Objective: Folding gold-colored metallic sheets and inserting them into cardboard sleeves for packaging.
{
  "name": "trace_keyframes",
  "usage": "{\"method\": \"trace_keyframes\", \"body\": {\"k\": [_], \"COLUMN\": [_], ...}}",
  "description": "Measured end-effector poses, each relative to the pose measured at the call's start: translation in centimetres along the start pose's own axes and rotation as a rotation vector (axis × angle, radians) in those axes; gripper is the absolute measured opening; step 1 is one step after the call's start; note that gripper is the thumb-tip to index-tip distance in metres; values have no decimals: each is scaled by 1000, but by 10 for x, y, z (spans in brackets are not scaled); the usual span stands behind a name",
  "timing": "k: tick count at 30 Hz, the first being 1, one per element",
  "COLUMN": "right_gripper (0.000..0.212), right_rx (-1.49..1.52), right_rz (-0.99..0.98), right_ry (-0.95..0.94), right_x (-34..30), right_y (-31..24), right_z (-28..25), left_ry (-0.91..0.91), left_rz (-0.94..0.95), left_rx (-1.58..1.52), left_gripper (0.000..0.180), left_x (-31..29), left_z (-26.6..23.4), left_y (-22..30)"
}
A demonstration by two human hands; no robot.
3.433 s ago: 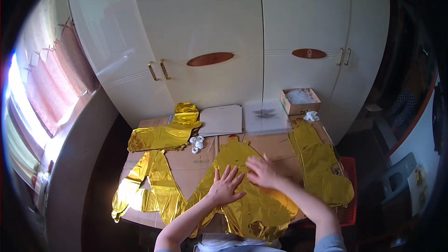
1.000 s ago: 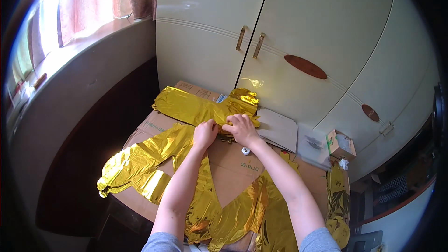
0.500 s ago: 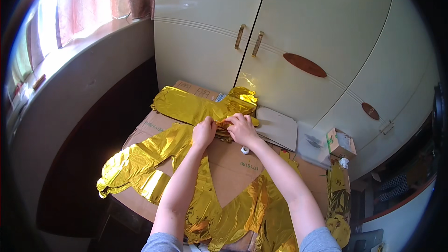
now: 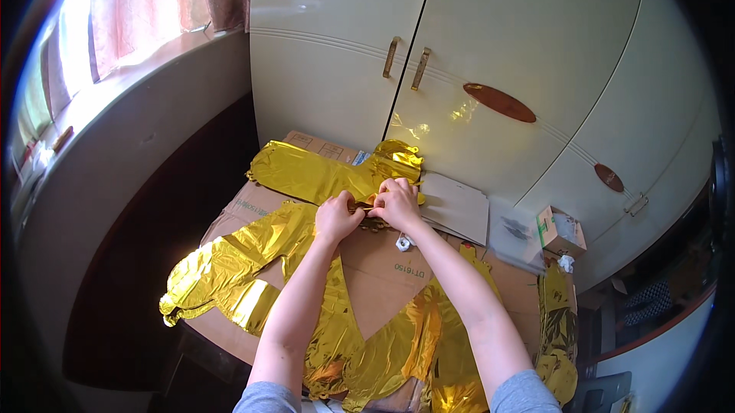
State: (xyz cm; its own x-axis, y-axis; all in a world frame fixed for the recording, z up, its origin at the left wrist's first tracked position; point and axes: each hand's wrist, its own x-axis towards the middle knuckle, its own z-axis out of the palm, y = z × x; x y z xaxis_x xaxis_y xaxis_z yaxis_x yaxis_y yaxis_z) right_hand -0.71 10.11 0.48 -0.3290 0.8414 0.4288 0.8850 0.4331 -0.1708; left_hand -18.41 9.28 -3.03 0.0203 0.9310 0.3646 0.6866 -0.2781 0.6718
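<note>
We have both hands out over the far part of the cardboard-covered table, close together and nearly touching. Our left hand has its fingers curled shut, pinching the near edge of the gold foil balloon that lies flattened along the table's far edge. Our right hand sits just beside it, fingers bent down and closed on the same crinkled foil — right where the balloon narrows toward its bunched right end.

A second gold foil piece sprawls over the left edge of the table, partly hanging off, and a third gold sheet lies at the near edge between and under our forearms. A small white roll of tape rests on bare cardboard just right of our right wrist. Near the far right corner lie a stack of pale flat sheets and a clear plastic bag, with a small open box beyond them. Cream cupboard doors with brass handles stand behind the table — a curtained window is at the left.
</note>
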Motion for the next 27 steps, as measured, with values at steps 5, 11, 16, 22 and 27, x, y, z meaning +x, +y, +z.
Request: {"method": "trace_keyframes", "body": {"k": [5,11,16,22,27], "right_gripper": [19,5,11,20,23], "right_rx": [93,-375,-308,-114,74], "right_rz": [79,-187,-77,-224,-311], "right_ry": [18,133,229,153,158], "right_x": [2,-2,-6,-24,-39], "right_y": [0,7,14,8,10], "right_z": [7,3,-3,2,15], "left_ry": [38,76,89,122,135], "left_rz": [57,105,122,107,54], "left_rx": [70,56,91,78,102], "left_gripper": [24,12,14,19,24], "left_x": [-2,-1,-1,1,2], "left_z": [2,8,9,13,14], "left_y": [0,-7,-5,-9,-9]}}
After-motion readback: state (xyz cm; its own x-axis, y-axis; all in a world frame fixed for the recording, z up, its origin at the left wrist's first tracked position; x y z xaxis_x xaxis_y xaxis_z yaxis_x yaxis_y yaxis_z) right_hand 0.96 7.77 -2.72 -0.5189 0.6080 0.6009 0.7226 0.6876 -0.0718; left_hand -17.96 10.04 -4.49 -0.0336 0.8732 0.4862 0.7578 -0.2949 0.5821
